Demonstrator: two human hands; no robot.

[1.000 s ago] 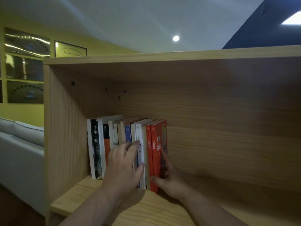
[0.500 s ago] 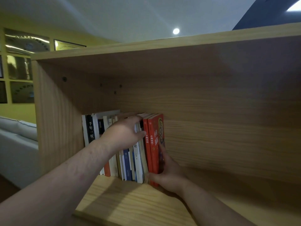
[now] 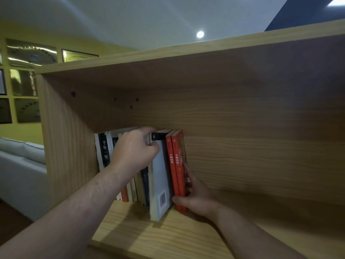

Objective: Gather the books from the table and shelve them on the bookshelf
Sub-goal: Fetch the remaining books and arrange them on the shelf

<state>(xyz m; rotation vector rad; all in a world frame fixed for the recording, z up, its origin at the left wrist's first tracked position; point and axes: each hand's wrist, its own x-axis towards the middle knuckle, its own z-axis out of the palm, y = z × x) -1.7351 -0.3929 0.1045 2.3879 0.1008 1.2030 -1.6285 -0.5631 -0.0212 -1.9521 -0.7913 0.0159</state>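
A row of upright books (image 3: 104,150) stands at the left end of a wooden bookshelf (image 3: 168,238). My left hand (image 3: 134,150) grips the top of a pale grey-white book (image 3: 160,180) that sticks out of the row toward me, its barcode showing low down. To its right stand two red books (image 3: 176,165). My right hand (image 3: 194,193) holds the red books near their base, thumb across the spines and fingers along the right cover. Several books in the row are hidden behind my left hand and forearm.
The shelf compartment's left wall (image 3: 61,139) is close to the row, and its top board (image 3: 186,57) hangs just above the books. Right of the red books the shelf stretches on. A pale sofa (image 3: 20,165) and framed plaques (image 3: 29,55) on a yellow wall lie beyond, to the left.
My left hand rose from the book spines to the top of the row and pulled the pale book partly out toward me. My right hand stayed on the red books.
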